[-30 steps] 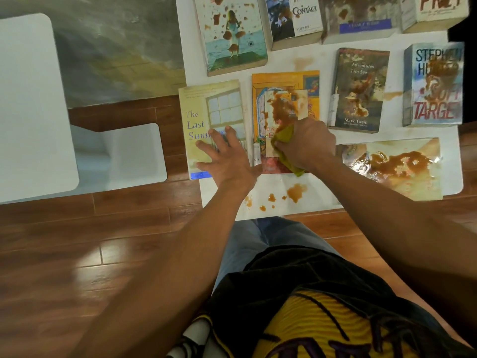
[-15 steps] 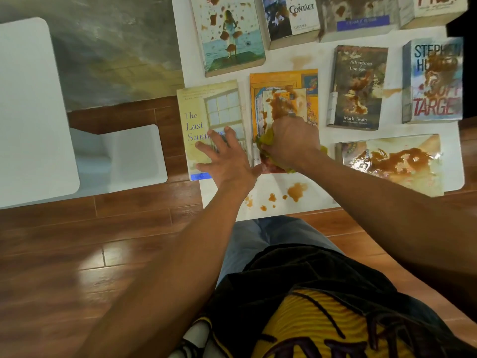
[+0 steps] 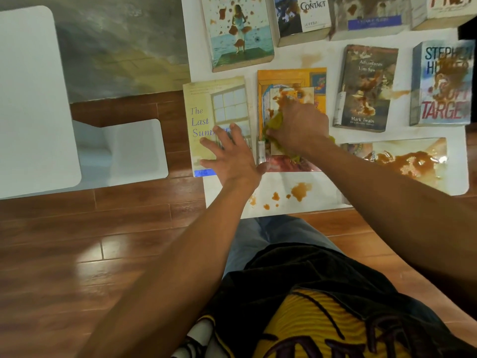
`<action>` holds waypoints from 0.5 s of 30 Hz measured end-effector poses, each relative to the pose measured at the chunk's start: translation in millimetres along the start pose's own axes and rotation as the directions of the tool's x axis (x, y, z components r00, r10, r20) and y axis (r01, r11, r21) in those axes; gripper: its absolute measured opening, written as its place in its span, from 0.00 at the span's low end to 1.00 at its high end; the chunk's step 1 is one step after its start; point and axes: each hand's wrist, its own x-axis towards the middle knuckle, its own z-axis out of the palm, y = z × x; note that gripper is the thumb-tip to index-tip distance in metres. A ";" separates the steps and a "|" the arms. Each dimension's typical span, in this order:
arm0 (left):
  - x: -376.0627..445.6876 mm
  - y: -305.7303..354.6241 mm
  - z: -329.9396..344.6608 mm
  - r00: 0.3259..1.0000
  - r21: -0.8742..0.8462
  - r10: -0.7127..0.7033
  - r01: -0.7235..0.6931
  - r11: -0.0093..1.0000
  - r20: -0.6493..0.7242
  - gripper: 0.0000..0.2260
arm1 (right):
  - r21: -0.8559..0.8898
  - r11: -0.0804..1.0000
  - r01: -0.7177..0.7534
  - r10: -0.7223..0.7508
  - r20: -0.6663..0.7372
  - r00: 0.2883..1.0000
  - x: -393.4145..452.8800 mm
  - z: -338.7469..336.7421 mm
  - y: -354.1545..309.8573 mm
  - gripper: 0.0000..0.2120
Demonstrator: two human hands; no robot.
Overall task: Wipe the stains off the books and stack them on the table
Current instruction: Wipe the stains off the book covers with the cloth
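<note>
Two hands at work: right hand (image 3: 299, 125) clenched on green cloth (image 3: 275, 125), rubbing the orange book (image 3: 291, 77) beneath it. Left hand (image 3: 231, 156) flat, fingers spread, on the yellow book (image 3: 204, 99). Glossy wet covers likely slick; grip by edges.

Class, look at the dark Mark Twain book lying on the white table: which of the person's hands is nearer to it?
Right. The right hand, pressing a green cloth onto the orange book, sits just left of the dark Mark Twain book. The left hand rests farther left, on the pale yellow book.
</note>
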 end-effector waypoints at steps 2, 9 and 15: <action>-0.3 0.0 0.7 1.000 -0.002 0.000 0.000 1.000 -0.001 0.55 | 0.019 1.000 -0.020 0.021 -0.019 1.000 4.1 -0.6 -2.4 0.25; -2.4 0.2 3.9 1.000 -0.003 0.008 -0.008 1.000 -0.003 0.55 | -0.007 0.999 -0.049 0.049 0.058 0.997 -23.1 9.8 3.3 0.23; 0.1 -0.9 0.3 1.000 -0.003 0.007 -0.007 1.000 -0.016 0.55 | 0.020 0.996 -0.082 0.082 -0.011 0.997 11.5 -6.2 -9.5 0.26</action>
